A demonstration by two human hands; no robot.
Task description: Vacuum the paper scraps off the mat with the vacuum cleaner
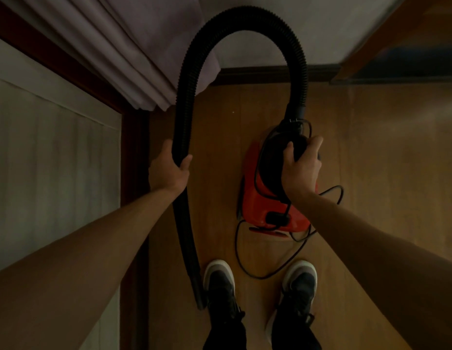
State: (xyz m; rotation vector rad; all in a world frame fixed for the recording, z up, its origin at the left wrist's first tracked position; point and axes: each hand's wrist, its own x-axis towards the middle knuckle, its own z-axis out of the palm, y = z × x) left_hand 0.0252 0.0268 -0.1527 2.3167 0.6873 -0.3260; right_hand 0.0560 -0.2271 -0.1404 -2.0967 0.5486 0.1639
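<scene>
In right hand (302,170), vacuum cleaner (265,203), in left hand (169,173), hose (245,15)

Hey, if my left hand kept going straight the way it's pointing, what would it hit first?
The hose, which the left hand already grips. Past it the line looks free over bare floor toward the hose's far side, though depth is unclear.
</scene>
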